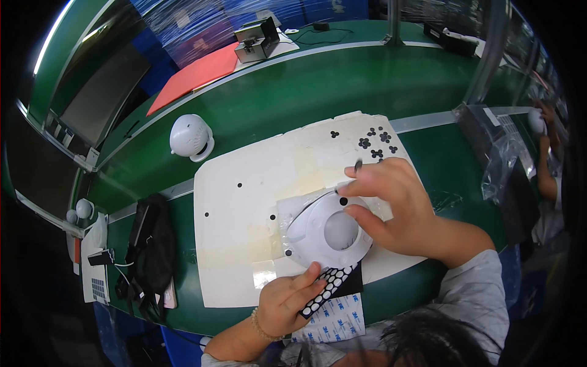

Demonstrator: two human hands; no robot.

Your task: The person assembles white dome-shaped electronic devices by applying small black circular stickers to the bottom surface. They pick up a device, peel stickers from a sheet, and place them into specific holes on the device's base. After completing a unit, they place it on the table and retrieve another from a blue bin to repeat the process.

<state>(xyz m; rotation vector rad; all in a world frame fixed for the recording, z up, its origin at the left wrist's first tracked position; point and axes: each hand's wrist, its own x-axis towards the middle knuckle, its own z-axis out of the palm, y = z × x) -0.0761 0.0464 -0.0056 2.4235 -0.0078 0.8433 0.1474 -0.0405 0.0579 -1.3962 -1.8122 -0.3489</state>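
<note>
**Closely Worked: Two Hands on a White Housing**

Right at the middle of the view, a white plastic housing (327, 235) with a round hollow in its centre lies on a white mat (244, 202) spread over the green surface (293, 92). The right hand (391, 205) rests on the housing's upper right edge, its fingers curled together over the part; thumb and forefinger are drawn close beside a small black dot (343, 201) on the housing, though whether they actually pinch it cannot be told. The left hand (287, 303) sits just below the housing, fingers pressed together and touching its lower rim, and it bears on a black sheet of round white-ringed pads (333, 284) that pokes out from under the housing. Under that sheet lies a pale printed backing sheet (336, 321) at the near edge of the surface.

More black dots and small clusters of pads (373, 144) are scattered over the far right corner of the mat. Off the mat, to the far left, stands a round white device (191, 137); a black pouch (150, 251) lies left of the mat. A red folder (195, 76) and a small grey box (257, 40) sit further back. A clear plastic bag (498, 159) lies to the right, near another person's arm (546, 165).
</note>
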